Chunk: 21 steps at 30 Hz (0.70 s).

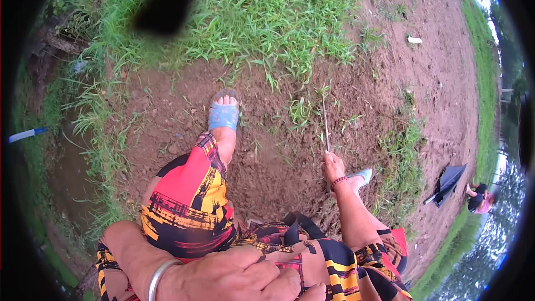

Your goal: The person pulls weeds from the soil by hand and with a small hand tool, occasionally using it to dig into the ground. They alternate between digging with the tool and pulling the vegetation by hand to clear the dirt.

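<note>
My right hand, with a beaded bracelet at the wrist, is closed around the near end of a thin stick. The stick reaches away over the loose brown soil, its far end among small grass blades. A tuft of grass lies just left of it. Close to the camera at the bottom, my left hand wears a silver bangle and lies across my patterned clothes with its fingers curled; what they hold, if anything, is hidden. One foot in a blue sandal stands on the soil.
Thick green grass grows ahead. A muddy ditch runs along the left. On the right are a dirt path, a dark umbrella lying on the path and a person farther off. Weeds stand near my right foot.
</note>
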{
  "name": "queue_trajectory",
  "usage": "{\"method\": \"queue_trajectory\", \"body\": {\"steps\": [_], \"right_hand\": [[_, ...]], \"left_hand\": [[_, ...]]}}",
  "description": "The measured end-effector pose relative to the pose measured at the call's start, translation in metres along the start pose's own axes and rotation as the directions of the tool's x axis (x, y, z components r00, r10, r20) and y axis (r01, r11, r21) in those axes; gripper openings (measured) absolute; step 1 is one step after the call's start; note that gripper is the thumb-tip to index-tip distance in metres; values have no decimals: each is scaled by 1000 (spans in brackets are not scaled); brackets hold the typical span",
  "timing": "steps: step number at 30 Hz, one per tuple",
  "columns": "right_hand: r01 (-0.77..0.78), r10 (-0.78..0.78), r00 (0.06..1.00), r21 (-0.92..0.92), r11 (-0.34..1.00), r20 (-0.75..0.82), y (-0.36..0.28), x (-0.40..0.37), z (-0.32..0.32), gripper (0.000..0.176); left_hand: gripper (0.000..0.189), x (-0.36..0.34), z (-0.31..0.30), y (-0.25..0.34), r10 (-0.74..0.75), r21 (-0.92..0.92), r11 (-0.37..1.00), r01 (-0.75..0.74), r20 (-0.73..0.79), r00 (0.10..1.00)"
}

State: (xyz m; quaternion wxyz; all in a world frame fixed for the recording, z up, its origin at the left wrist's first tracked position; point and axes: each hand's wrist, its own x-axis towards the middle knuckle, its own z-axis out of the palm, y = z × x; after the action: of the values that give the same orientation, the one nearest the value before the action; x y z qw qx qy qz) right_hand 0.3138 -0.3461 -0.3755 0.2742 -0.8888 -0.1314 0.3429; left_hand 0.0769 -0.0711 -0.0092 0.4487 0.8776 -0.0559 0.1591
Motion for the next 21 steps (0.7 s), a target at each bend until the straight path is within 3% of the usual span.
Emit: {"method": "queue_trajectory", "body": {"steps": [1, 3, 4, 7, 9, 10, 11, 12, 13, 14, 16, 18, 19, 21], "right_hand": [[-1, 1, 1000, -2, 1000, 1, -1, -2, -3, 37], [-230, 239, 971, 392, 890, 27, -22, -13, -13, 37], [-212, 257, 966, 536, 817, -9, -43, -7, -10, 40], [-168, 229, 973, 618, 768, -20, -95, 32, -4, 38], [-227, 257, 966, 509, 830, 13, -114, 40, 5, 41], [-76, 95, 993, 255, 964, -63, -69, 65, 26, 42], [81, -83, 993, -28, 996, -90, -20, 85, 48, 43], [87, -104, 984, -119, 989, -142, -14, 70, 50, 45], [170, -244, 946, -317, 933, -212, -21, 44, 42, 44], [92, -142, 969, -238, 967, -202, -29, 20, 34, 44], [19, -27, 987, -52, 998, -160, 30, 17, 36, 38], [114, -159, 971, -236, 965, -181, 34, -21, 14, 34], [111, -156, 971, -238, 965, -180, 52, -30, 11, 34], [4, 7, 991, 82, 997, -134, 87, -45, 10, 34]], "left_hand": [[19, -1, 1, 0, -1, -2, 1000, 1, -1, 1000], [19, -2, 5, 2, -2, -12, 1000, 2, 8, 1000], [19, -2, 5, 3, 2, -13, 1000, -2, 14, 1000], [19, 0, 5, 6, 9, 0, 1000, -9, 21, 1000], [19, 2, 3, 7, 13, 6, 1000, -13, 22, 1000], [19, 2, 2, 7, 13, 10, 1000, -13, 18, 1000], [19, 2, 2, 8, 11, 12, 1000, -11, 14, 1000], [19, 2, 1, 8, 10, 12, 1000, -10, 11, 1000], [20, 3, 0, 7, 8, 15, 1000, -8, 5, 1000], [20, 3, 0, 7, 5, 15, 1000, -5, 2, 1000], [20, 2, -1, 7, 3, 13, 1000, -3, 2, 1000], [20, 2, -1, 6, 5, 10, 1000, -5, 5, 1000], [20, 1, 0, 5, 4, 6, 1000, -4, 5, 1000], [20, -1, 2, 4, -4, -8, 1000, 4, 11, 1000]]}}
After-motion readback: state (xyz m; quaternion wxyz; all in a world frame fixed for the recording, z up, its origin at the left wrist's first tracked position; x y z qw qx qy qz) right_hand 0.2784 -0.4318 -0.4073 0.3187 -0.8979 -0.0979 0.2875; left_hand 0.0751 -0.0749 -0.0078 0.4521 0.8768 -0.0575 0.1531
